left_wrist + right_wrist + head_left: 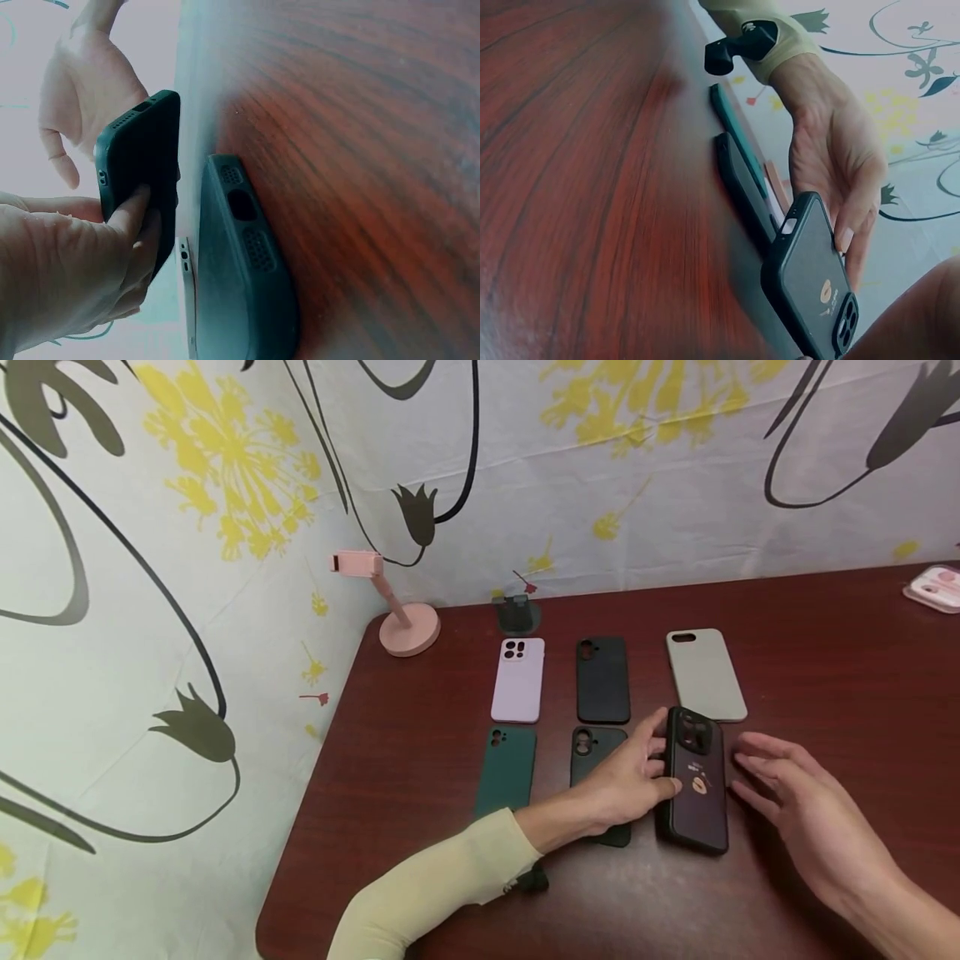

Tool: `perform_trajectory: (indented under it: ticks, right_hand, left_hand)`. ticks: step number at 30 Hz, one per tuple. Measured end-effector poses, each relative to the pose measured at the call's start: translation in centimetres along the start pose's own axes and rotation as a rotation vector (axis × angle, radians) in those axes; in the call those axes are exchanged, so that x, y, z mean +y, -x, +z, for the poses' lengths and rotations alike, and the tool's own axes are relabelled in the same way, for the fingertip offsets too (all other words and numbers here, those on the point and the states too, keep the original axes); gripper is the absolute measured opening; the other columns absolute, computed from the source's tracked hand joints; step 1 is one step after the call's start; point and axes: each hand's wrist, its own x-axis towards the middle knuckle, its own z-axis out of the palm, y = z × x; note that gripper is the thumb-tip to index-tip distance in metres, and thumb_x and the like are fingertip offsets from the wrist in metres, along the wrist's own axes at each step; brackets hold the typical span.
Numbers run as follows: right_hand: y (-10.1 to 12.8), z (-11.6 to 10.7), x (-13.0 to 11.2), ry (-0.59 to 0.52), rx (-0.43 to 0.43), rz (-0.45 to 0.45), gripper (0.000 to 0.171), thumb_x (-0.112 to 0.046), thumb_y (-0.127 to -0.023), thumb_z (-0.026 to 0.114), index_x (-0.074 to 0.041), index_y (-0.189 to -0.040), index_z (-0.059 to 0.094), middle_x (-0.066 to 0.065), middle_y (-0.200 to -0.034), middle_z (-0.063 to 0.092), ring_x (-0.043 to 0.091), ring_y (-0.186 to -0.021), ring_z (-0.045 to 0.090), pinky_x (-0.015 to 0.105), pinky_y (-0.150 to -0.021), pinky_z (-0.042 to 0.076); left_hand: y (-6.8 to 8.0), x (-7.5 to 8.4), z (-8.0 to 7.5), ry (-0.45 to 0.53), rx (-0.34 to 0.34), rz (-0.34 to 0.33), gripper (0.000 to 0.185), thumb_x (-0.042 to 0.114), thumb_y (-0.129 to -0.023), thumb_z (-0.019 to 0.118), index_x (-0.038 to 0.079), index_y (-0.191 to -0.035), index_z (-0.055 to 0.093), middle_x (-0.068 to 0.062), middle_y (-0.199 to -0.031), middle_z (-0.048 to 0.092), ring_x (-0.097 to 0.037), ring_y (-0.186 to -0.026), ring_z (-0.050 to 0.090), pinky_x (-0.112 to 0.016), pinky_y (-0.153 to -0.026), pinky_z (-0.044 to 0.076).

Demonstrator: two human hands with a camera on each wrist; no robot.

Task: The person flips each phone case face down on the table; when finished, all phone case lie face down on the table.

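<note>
My left hand holds a black phone case along its left edge, thumb on the back and fingers underneath. The case is tilted above the table, its camera cutout at the far end and a small orange print on its back. In the left wrist view, the fingers of the left hand reach across the dark inner side of the case. My right hand is just right of the case, fingers loosely bent, holding nothing. Under the left wrist lies a dark green-grey case, partly hidden.
On the brown table lie a lilac case, a black case, a pale grey case and a green case. Behind them stand a pink phone stand and a small dark stand. A pale pink-and-white item sits far right.
</note>
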Motion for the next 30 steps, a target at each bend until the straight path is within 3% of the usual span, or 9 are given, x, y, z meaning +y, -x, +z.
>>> perform_trajectory:
  ticks: [9, 16, 19, 26, 30]
  right_hand:
    - [-0.53, -0.31, 0.55, 0.011, -0.033, 0.051, 0.033, -0.026, -0.117, 0.035, -0.024, -0.15, 0.033, -0.017, -0.146, 0.035, -0.007, -0.125, 0.05, 0.012, -0.095, 0.051]
    - [-0.15, -0.72, 0.7, 0.014, -0.004, 0.096, 0.034, -0.032, -0.118, 0.033, -0.029, -0.152, 0.03, -0.022, -0.145, 0.033, 0.002, -0.137, 0.038, 0.012, -0.097, 0.048]
    - [0.1, -0.78, 0.76, 0.03, 0.015, 0.112, 0.034, -0.035, -0.118, 0.032, -0.031, -0.152, 0.03, -0.024, -0.144, 0.032, 0.002, -0.139, 0.036, 0.012, -0.098, 0.047]
    - [0.04, -0.72, 0.93, 0.014, 0.01, 0.054, 0.033, -0.027, -0.118, 0.034, -0.029, -0.151, 0.033, -0.022, -0.144, 0.035, -0.01, -0.126, 0.046, 0.01, -0.099, 0.041]
    - [-0.04, -0.78, 1.01, 0.033, 0.028, 0.049, 0.037, -0.029, -0.118, 0.034, -0.03, -0.154, 0.028, -0.023, -0.143, 0.038, -0.012, -0.127, 0.046, 0.009, -0.101, 0.038]
  left_hand:
    - [-0.01, -0.17, -0.13, 0.034, -0.011, 0.021, 0.089, -0.01, -0.101, 0.058, 0.029, -0.169, 0.016, -0.001, -0.158, 0.049, -0.01, -0.127, 0.066, -0.022, -0.093, 0.057]
    - [-0.01, -0.42, 0.55, -0.026, -0.023, -0.03, 0.092, -0.003, -0.103, 0.061, 0.041, -0.168, 0.015, -0.001, -0.164, 0.041, -0.013, -0.132, 0.065, -0.022, -0.091, 0.056]
    - [-0.03, -0.3, 0.6, -0.063, -0.042, -0.059, 0.093, 0.006, -0.103, 0.067, 0.044, -0.168, 0.012, 0.002, -0.168, 0.036, -0.01, -0.135, 0.061, -0.023, -0.093, 0.055]
    - [0.2, 0.19, -0.11, -0.141, -0.05, -0.102, 0.087, 0.026, -0.104, 0.068, 0.032, -0.171, 0.012, 0.007, -0.173, 0.026, -0.014, -0.152, 0.046, -0.021, -0.108, 0.049]
    - [0.3, 0.38, -0.32, -0.218, -0.021, -0.121, 0.081, 0.037, -0.104, 0.067, 0.03, -0.17, 0.02, 0.008, -0.167, 0.033, -0.005, -0.144, 0.05, -0.019, -0.101, 0.05]
